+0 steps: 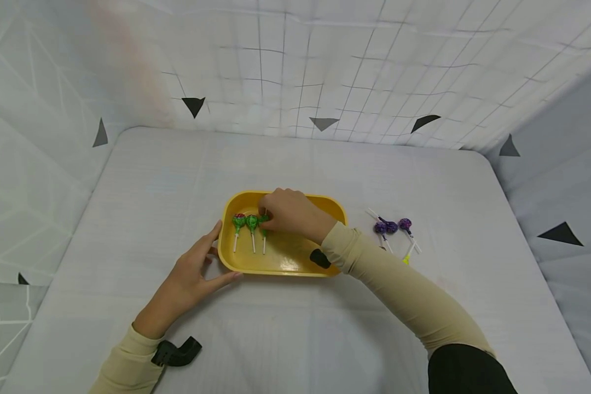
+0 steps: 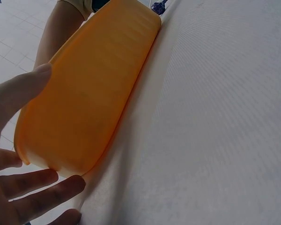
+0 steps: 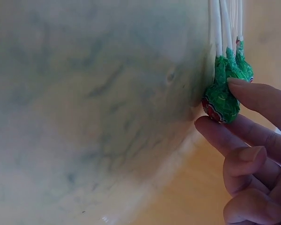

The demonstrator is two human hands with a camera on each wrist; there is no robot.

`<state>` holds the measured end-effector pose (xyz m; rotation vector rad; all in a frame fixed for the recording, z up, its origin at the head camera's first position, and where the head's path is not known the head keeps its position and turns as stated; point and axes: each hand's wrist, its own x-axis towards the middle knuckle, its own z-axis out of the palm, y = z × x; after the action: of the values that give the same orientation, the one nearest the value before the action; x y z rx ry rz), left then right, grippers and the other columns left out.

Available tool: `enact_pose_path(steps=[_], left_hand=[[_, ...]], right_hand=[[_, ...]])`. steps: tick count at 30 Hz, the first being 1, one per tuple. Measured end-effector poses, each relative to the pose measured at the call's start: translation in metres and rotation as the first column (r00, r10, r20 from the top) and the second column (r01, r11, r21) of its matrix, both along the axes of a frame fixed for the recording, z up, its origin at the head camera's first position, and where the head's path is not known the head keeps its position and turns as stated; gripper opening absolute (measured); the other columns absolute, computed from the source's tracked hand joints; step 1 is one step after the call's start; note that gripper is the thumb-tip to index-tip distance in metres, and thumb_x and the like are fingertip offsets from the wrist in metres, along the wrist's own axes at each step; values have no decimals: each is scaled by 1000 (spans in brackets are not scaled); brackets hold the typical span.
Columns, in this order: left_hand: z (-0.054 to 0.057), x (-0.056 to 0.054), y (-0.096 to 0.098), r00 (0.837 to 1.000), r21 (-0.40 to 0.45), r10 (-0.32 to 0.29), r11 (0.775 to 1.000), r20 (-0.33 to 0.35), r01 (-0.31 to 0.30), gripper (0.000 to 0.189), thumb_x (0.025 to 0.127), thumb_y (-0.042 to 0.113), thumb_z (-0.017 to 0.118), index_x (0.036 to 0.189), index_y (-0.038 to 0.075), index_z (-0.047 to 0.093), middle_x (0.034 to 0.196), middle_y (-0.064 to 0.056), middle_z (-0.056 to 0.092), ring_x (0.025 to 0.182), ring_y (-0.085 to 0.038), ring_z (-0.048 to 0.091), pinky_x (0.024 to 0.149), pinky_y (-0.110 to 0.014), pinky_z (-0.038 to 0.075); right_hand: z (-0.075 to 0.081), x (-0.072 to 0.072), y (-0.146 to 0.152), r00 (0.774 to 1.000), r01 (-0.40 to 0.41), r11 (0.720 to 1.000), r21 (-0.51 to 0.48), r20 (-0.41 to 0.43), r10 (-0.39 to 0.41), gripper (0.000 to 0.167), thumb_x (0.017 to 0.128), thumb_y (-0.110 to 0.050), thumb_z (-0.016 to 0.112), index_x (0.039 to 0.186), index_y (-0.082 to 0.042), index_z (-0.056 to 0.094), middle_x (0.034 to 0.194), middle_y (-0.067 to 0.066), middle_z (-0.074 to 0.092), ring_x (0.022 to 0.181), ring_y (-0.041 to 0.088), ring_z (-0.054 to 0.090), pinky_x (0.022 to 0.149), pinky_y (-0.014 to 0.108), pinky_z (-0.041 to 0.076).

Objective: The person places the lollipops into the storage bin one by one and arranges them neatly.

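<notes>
On the table sits a yellow tray [image 1: 276, 272], with three green-wrapped lollipops side by side in its left half, sticks toward the person. My right hand [image 1: 295, 213] reaches into the tray and pinches the rightmost green lollipop [image 3: 222, 103] by its wrapped head, between thumb and fingers. To its left lie the middle lollipop [image 1: 251, 222] and the leftmost lollipop [image 1: 239, 220]. My left hand [image 1: 192, 279] rests at the tray's left end. Its thumb lies along the near wall and its spread, nearly straight fingers are at the end wall, as the left wrist view shows.
Right of the tray, several purple-wrapped lollipops [image 1: 391, 227] lie loosely together, with a yellow lollipop [image 1: 406, 259] partly behind the right sleeve [image 1: 399, 290]. White patterned sheets [image 1: 276, 65] hang behind and beside the white table [image 1: 177, 169].
</notes>
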<state>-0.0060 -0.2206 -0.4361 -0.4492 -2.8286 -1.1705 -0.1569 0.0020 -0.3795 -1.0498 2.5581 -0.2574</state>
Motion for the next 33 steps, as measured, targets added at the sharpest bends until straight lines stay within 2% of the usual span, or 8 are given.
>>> enact_pose_path(steps=[9,16,25,33], left_hand=[[0,0,0,1000,-1,0,1000,5,1,114,78,31,93,166,11,22,130,-9,63,102,-18,62,89,-41,56],[1,0,0,1000,-1,0,1000,6,0,114,78,32,92,166,11,23,130,-8,63,102,-18,62,88,-42,56],[0,1,0,1000,-1,-3,1000,-7,3,113,78,30,93,165,10,23,129,-8,63,103,-18,61,85,-40,56],[0,0,0,1000,6,0,1000,7,0,114,78,31,93,166,11,22,133,-8,62,104,-18,62,86,-40,56]], right_hand=[[0,0,0,1000,-2,1000,-8,-9,2,18,95,-33,77,102,-16,76,85,-4,70,74,13,62,64,27,52],[0,-2,2,1000,6,1000,5,-7,-6,27,94,-37,77,111,-16,77,91,-4,73,79,11,65,69,29,56],[10,-1,8,999,36,999,4,-1,-36,33,94,-38,77,118,-15,75,104,0,76,91,17,70,75,37,60],[21,4,19,999,53,999,2,1,-53,30,95,-35,76,117,-14,75,109,1,77,99,23,70,79,41,60]])
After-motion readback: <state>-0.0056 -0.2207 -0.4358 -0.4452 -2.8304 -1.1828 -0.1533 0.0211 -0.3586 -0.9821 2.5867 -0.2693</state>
